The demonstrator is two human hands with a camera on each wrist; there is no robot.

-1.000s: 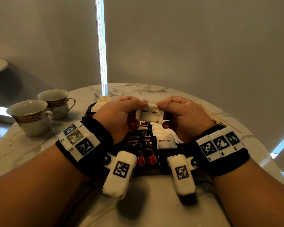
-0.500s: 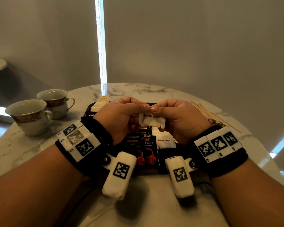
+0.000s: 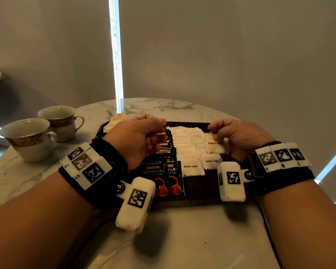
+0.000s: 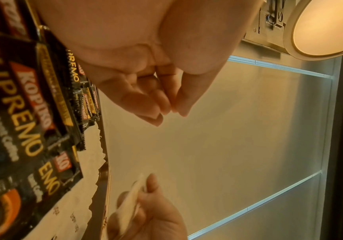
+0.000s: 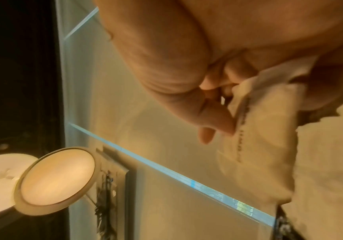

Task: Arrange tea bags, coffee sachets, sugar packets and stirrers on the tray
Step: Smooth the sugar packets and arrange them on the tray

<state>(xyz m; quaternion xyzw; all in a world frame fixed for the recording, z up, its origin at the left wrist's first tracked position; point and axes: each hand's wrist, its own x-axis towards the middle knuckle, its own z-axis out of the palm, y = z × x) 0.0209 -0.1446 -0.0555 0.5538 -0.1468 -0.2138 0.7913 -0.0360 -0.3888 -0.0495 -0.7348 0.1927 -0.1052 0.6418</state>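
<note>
The brown sugar packet (image 3: 214, 145) hangs over the right side of the tray (image 3: 190, 123), pinched near its top edge between the thumb and fingers of the right hand (image 3: 239, 137). It is above the white sugar packets (image 3: 184, 144) already laid in overlapping rows, and just beyond the near packet (image 3: 211, 161) that lies flat with its label showing. In the right wrist view the held packet is blurred, so how firm the pinch is cannot be told.

The left hand (image 3: 136, 141) is over the coffee sachets (image 3: 159, 169), which run in an overlapping column left of the sugar. Its fingers are curled with the tips pressed together, and the left wrist view shows nothing between them. Pale tea bags (image 3: 115, 119) peek out at the tray's far left corner. The stirrers cannot be made out now, so that part of the task looks unfinished.

The likely next step is laying this packet into the right-hand sugar row. The risks, as I judge them:
- A thin pinch at 1 edge could let the packet slip and land skewed across its neighbours.
- Lowering the hand low over the rows could nudge the loose, light packets out of line.
- The wrist-mounted unit (image 3: 231, 181) hangs close to the near tray edge and could catch it.

2 cups (image 3: 45, 133) stand on the marble table (image 3: 163, 107), well left of the tray.
</note>
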